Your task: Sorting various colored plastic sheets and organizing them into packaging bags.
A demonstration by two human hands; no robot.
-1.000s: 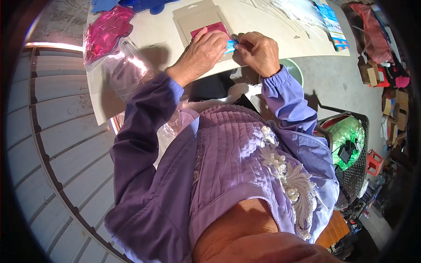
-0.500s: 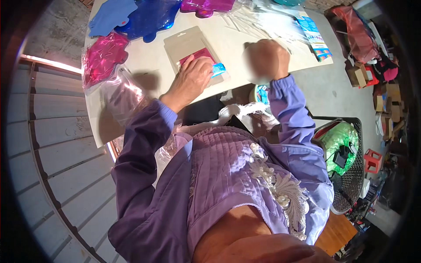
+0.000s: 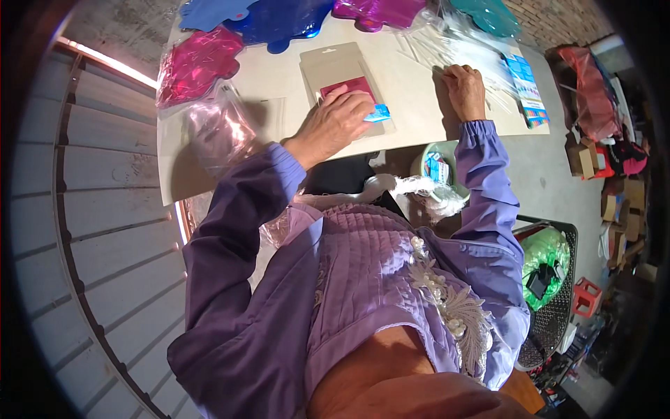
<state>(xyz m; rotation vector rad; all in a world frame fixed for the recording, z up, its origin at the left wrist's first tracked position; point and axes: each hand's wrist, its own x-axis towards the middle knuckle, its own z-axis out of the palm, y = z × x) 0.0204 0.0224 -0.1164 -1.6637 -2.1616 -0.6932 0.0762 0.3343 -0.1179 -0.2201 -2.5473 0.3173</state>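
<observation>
A clear flat bag [image 3: 328, 66] with a hang tab lies on the table in front of me. On it sits a pink foil piece [image 3: 354, 85] with a blue label strip [image 3: 377, 113] beside it. My left hand [image 3: 336, 120] rests over both, fingers bent and pressing the pink piece, whose lower part it hides. My right hand [image 3: 466, 92] is at the right side of the table, its fingers curled together by a spread of thin white sticks [image 3: 429, 56]. Whatever its fingertips hold, if anything, is too small to make out.
Shiny foil shapes in blue [image 3: 279, 24], magenta [image 3: 380, 12], teal [image 3: 488, 15] and pink [image 3: 202, 66] line the table's far and left parts. A blue printed packet [image 3: 527, 91] lies at the right edge. Below the table edge stands a pail [image 3: 440, 167] beside white strands [image 3: 412, 185].
My right hand was a blur nearer the table's front edge and now is at the white sticks. My left hand stays on the pink piece. The whole view has shifted.
</observation>
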